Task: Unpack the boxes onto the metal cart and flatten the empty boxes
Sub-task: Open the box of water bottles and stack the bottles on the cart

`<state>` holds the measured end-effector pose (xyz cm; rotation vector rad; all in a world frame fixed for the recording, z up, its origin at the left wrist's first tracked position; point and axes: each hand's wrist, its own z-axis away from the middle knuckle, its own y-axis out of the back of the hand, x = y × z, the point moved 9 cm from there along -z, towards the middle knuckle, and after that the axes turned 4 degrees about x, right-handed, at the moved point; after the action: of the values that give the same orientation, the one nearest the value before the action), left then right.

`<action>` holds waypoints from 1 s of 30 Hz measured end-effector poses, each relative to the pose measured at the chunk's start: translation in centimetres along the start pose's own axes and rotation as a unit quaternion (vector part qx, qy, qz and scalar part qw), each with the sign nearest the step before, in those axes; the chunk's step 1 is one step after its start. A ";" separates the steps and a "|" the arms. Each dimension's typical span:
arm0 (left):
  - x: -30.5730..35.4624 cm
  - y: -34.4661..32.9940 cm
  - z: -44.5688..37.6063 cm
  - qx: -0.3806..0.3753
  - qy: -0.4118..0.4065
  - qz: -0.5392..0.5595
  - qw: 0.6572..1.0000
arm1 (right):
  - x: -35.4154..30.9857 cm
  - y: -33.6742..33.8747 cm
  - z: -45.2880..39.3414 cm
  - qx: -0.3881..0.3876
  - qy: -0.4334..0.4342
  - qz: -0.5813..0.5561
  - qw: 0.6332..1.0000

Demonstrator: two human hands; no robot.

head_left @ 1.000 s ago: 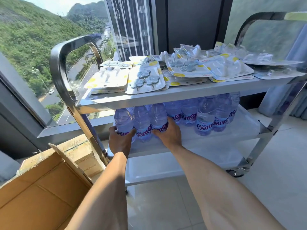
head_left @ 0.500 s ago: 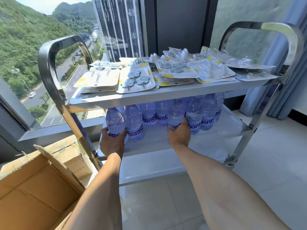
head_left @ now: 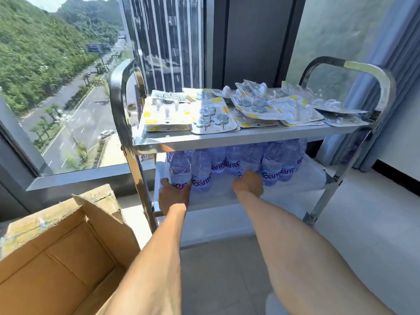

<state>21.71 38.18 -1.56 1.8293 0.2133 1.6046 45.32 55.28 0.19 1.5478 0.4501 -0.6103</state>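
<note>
1. Steel cart stands against the window, two shelves in view, curved handle at each end.
2. Head view, top shelf: flat blister packs of hooks lie spread and overlapping from the 9 o'clock end to the 3 o'clock end.
3. Head view, lower shelf: water bottles stand upright, wrapped together in clear film, purple labels facing the camera.
4. Left hand is at the 9 o'clock corner of the bottle pack, fingers curled against the base of the end bottle; thumb hidden, so a full grip cannot be confirmed.
5. Right hand is pressed to the front of the pack near its middle, knuckles up; fingertips hidden against the bottles, so whether it is spread or curled cannot be told.
6. Cardboard box sits open at 7 o'clock on the floor, beside the cart's leg, flaps up; the visible inside is bare brown card.
7. Pale tiled floor runs under the cart toward 3 o'clock.
</note>
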 end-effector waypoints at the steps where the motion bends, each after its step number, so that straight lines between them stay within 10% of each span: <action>1: 0.1 0.1 -0.1 -0.002 -0.008 -0.004 1.000 | -0.5 0.0 0.0 0.000 0.014 0.001 1.000; 14: 2.7 -2.7 5.3 0.093 0.102 0.009 0.990 | 0.0 -0.8 -0.7 -0.134 0.158 0.068 0.976; 21: 4.4 -3.8 6.7 0.084 0.017 -0.052 0.995 | 0.1 -2.8 0.0 -0.190 0.213 0.112 0.952; 30: 6.4 -7.3 6.3 0.125 0.025 -0.060 0.990 | 1.4 -4.6 1.0 -0.135 0.339 0.159 0.917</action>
<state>31.18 44.69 -0.67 1.9227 0.5593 1.5975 43.47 54.52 -4.28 1.4894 0.7462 0.2584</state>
